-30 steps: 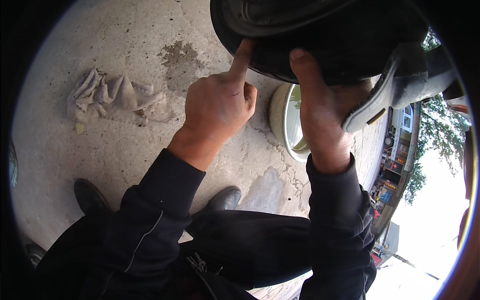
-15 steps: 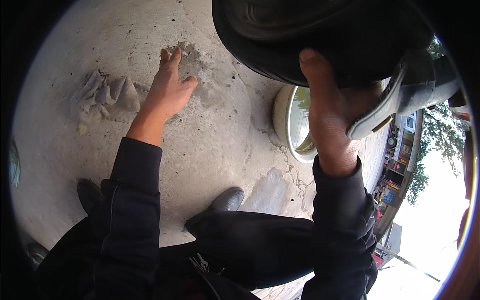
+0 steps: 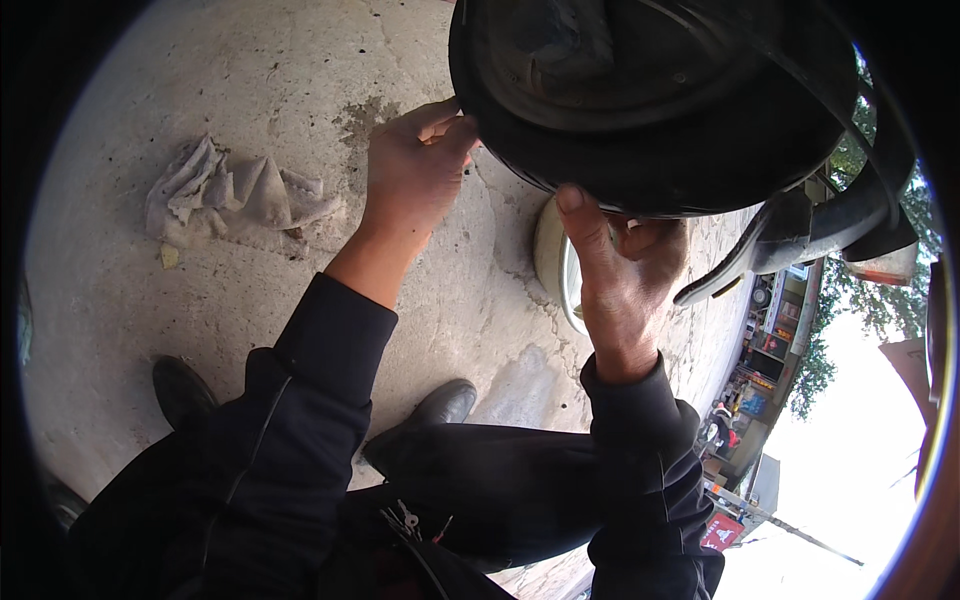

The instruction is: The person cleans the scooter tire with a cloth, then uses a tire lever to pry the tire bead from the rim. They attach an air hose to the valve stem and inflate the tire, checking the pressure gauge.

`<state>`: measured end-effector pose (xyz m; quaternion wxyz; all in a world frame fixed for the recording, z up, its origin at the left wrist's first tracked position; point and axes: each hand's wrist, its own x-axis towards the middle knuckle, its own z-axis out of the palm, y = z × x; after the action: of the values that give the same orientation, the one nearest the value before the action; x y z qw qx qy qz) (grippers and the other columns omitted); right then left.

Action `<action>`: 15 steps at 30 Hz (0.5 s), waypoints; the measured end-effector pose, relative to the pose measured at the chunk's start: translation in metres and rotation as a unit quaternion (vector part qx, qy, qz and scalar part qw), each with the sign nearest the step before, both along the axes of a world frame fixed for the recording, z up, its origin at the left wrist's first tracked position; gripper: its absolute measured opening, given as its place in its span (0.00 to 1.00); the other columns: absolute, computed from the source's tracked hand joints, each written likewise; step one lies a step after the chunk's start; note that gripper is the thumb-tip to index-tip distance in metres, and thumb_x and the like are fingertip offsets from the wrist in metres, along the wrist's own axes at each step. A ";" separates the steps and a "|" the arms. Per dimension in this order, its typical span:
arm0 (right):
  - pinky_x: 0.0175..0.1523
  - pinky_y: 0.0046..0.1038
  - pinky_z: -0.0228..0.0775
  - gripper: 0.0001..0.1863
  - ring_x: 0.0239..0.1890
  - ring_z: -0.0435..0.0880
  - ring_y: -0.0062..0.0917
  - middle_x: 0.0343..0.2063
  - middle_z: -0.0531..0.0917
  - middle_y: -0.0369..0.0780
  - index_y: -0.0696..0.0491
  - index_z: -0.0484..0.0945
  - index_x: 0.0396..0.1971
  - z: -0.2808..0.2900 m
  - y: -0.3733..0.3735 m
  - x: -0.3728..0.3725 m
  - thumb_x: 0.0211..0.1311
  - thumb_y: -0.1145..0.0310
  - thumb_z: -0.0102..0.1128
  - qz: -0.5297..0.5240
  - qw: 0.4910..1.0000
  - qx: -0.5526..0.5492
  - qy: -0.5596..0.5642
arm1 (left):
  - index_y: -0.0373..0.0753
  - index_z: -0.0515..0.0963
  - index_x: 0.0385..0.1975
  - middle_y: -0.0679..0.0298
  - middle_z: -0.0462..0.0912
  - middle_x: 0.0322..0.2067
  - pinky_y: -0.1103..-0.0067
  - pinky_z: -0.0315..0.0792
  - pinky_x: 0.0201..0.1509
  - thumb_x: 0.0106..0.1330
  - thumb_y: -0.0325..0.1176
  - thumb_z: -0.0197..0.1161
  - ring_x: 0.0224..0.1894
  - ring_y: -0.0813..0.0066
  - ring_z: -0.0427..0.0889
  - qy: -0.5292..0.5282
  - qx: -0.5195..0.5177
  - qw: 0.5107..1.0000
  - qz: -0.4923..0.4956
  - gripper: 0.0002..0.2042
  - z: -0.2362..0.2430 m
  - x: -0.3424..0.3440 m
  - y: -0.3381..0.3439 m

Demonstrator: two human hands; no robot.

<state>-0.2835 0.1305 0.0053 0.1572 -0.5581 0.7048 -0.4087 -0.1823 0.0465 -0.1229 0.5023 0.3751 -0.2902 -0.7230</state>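
A large black rounded body (image 3: 650, 150) fills the upper middle and upper right of the view, raised above the concrete floor (image 3: 300, 90), with a darker, recessed face toward the top. The left hand (image 3: 412, 180) is at its left edge, fingers bent inward and partly closed, the tips close against the rim; whether they pinch anything cannot be told. The right hand (image 3: 632, 280) is below the same body, half open, its thumb raised to the lower edge and the other fingers curled in; they are partly shaded, so how firm a hold it has cannot be told. To the right of that hand, a dark, curved bar with a flattened end (image 3: 745, 250) slants downward. Behind the right hand stands a pale round basin (image 3: 550, 255), partly hidden by the hand and the black body. A crumpled greyish cloth (image 3: 240, 200) lies on the floor at left, well apart from both hands, with a small yellowish scrap (image 3: 169, 258) just beside it. Lower down are two dark shoes (image 3: 440, 405) and a few keys (image 3: 408, 520) against the person's dark clothing.
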 end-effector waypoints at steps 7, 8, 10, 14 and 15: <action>0.58 0.30 0.75 0.21 0.47 0.86 0.25 0.42 0.88 0.42 0.58 0.79 0.46 -0.004 0.006 0.001 0.56 0.72 0.80 -0.038 0.999 0.012 0.002 | 0.27 0.85 0.41 0.61 0.88 0.32 0.81 0.77 0.38 0.69 0.24 0.54 0.31 0.80 0.83 -0.126 -0.068 0.989 -0.018 0.12 0.024 0.010 0.022; 0.59 0.30 0.75 0.21 0.47 0.86 0.25 0.42 0.88 0.42 0.58 0.80 0.47 -0.005 0.005 0.002 0.56 0.73 0.80 -0.040 0.999 0.012 0.000 | 0.27 0.85 0.40 0.60 0.88 0.30 0.82 0.77 0.37 0.69 0.24 0.53 0.29 0.80 0.82 -0.102 -0.070 0.992 -0.002 0.12 0.029 0.011 0.026; 0.59 0.30 0.75 0.20 0.47 0.86 0.25 0.42 0.88 0.42 0.58 0.80 0.47 -0.009 0.001 0.003 0.56 0.74 0.79 -0.028 1.000 -0.004 -0.008 | 0.27 0.84 0.34 0.59 0.86 0.25 0.84 0.75 0.33 0.68 0.22 0.51 0.25 0.80 0.81 -0.038 -0.084 0.996 0.018 0.12 0.037 0.010 0.032; 0.60 0.28 0.73 0.22 0.48 0.86 0.25 0.43 0.88 0.41 0.60 0.81 0.48 -0.011 -0.003 0.003 0.55 0.73 0.80 -0.030 1.000 -0.004 -0.007 | 0.30 0.85 0.28 0.60 0.86 0.22 0.83 0.75 0.31 0.65 0.21 0.51 0.24 0.79 0.82 0.046 -0.084 0.992 0.079 0.12 0.036 0.010 0.030; 0.60 0.28 0.74 0.22 0.48 0.86 0.25 0.43 0.88 0.41 0.60 0.81 0.48 -0.011 -0.003 0.004 0.55 0.72 0.80 -0.037 0.999 -0.005 0.001 | 0.30 0.85 0.28 0.62 0.85 0.22 0.84 0.73 0.30 0.66 0.21 0.51 0.24 0.82 0.81 0.040 -0.084 0.991 0.101 0.13 0.031 0.011 0.027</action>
<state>-0.2796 0.1271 -0.0060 0.1381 -0.5326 0.7232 -0.4175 -0.1711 0.0740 -0.0920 0.6136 0.3302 -0.2903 -0.6559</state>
